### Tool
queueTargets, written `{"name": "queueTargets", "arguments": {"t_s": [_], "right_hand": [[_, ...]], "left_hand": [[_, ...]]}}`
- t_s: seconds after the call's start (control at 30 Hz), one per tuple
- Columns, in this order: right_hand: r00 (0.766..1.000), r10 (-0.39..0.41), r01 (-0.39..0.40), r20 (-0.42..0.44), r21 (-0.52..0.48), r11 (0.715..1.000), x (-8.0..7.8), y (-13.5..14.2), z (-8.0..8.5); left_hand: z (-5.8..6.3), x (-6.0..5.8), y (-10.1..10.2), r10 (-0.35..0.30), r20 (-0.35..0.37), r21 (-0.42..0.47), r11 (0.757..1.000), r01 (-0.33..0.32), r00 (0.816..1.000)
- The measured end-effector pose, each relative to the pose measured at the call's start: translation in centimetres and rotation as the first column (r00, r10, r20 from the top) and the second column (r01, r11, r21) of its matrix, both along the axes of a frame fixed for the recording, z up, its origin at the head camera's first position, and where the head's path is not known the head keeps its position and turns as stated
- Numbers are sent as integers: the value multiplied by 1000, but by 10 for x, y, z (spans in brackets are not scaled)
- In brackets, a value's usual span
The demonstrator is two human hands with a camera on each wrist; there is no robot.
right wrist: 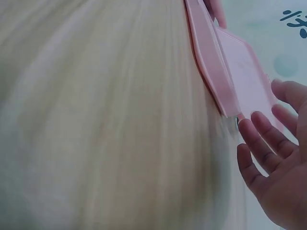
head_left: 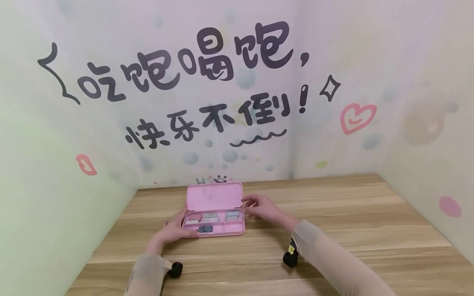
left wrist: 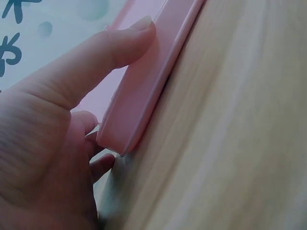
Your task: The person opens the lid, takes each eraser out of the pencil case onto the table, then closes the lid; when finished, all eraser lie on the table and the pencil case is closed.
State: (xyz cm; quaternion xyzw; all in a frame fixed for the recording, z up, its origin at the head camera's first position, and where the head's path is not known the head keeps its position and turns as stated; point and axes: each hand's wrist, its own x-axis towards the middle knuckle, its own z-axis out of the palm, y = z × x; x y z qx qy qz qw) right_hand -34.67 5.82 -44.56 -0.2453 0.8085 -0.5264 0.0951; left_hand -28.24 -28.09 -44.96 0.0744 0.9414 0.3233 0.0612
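A pink pencil case (head_left: pixel 234 228) lies on the wooden table with its lid (head_left: pixel 214 196) raised at the back. Its divided tray holds several small pale blocks (head_left: pixel 212 216) in the rear compartments and a dark grey piece (head_left: pixel 205 229) at the front. My left hand (head_left: pixel 174 230) grips the left end, thumb along the front wall (left wrist: pixel 144 86) and fingers round the side. Beside the right end is my right hand (head_left: pixel 262 206), fingers loosely bent near the lid's right edge. The right wrist view shows that hand (right wrist: pixel 283 158) holding nothing.
Behind the case rises a pale wall (head_left: pixel 259 160) with dark lettering. Side walls (head_left: pixel 426 144) flank the wooden table (head_left: pixel 333 213) on both sides. A small black camera (head_left: pixel 290 258) hangs from the right wrist, and another (head_left: pixel 175 269) from the left.
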Motion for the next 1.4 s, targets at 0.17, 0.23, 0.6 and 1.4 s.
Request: {"name": "queueTargets", "arguments": {"t_s": [0.17,0.23,0.6,1.4], "right_hand": [[985,67,-42,-161,156,987,-6,-3,8],[974,109,-59,-198,242,968,-9,-7,14],[925,303,-148,-229,517,843,-20,-26,28],[880,388,-91,-275,704,705,-23,-45,35]], "left_hand": [[-3,-2,-2,-4,-7,-2,1000,4,1000],[-3,-1,-2,3,2,0,1000,-3,1000],[-5,0,1,-1,-23,-1,1000,1,1000],[-2,2,0,19,-14,-7,1000,-19,1000]]}}
